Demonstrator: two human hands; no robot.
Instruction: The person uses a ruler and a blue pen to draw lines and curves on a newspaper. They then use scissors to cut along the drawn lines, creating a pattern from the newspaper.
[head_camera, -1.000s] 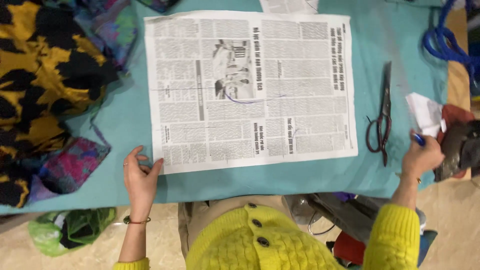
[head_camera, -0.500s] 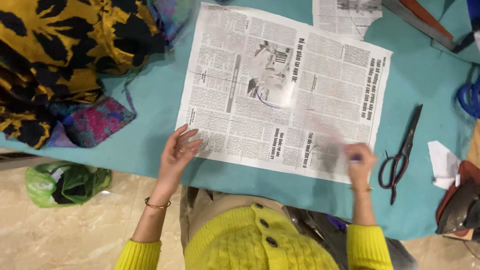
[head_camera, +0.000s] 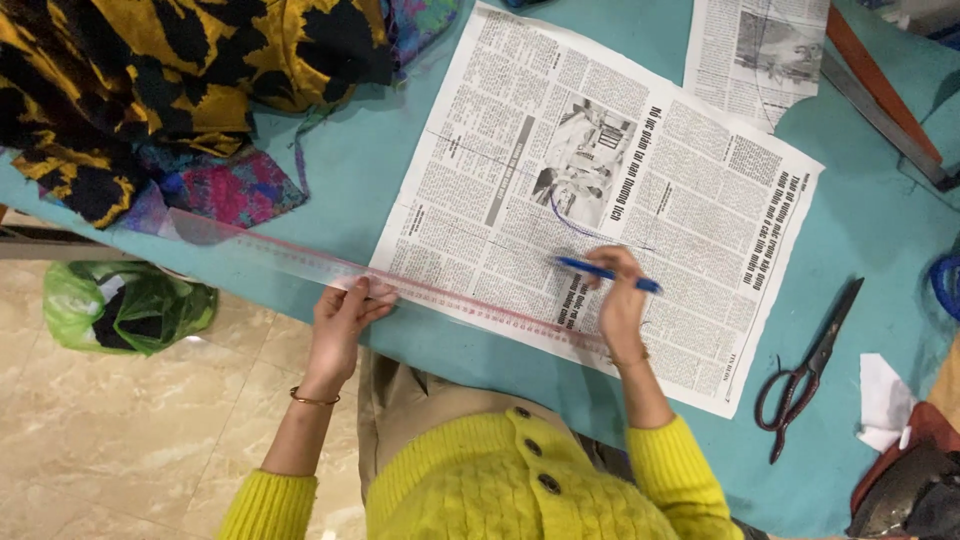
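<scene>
The left hand (head_camera: 340, 318) presses down on a long clear ruler (head_camera: 300, 262) with red markings, its fingers (head_camera: 372, 291) curled over the ruler's edge just where the ruler crosses the near left corner of the newspaper (head_camera: 590, 190). The ruler lies flat along the near edge of the bench (head_camera: 860, 220), running from the coloured cloth on the left, over the lower margin of the newspaper, to a spot under the right hand (head_camera: 620, 305). That hand is closed around a blue pen (head_camera: 605, 272), which it holds nearly level above the page, tip pointing left, with the heel of the hand resting on the ruler's right end. The newspaper lies spread open and slightly turned on the teal bench; faint pen lines cross its print. A second sheet (head_camera: 750, 50) of newsprint lies beyond its far right corner, not quite touching. Black-handled scissors (head_camera: 805, 370) rest shut on the bench to the right of the newspaper, well clear of the right hand, with a scrap of white paper (head_camera: 885, 400) just beside them. A heap of yellow-and-black cloth (head_camera: 150, 80) covers the left end of the bench, with a pink and blue patterned piece (head_camera: 235, 190) at its near side. On the floor below sits a green plastic bag (head_camera: 125, 305).
</scene>
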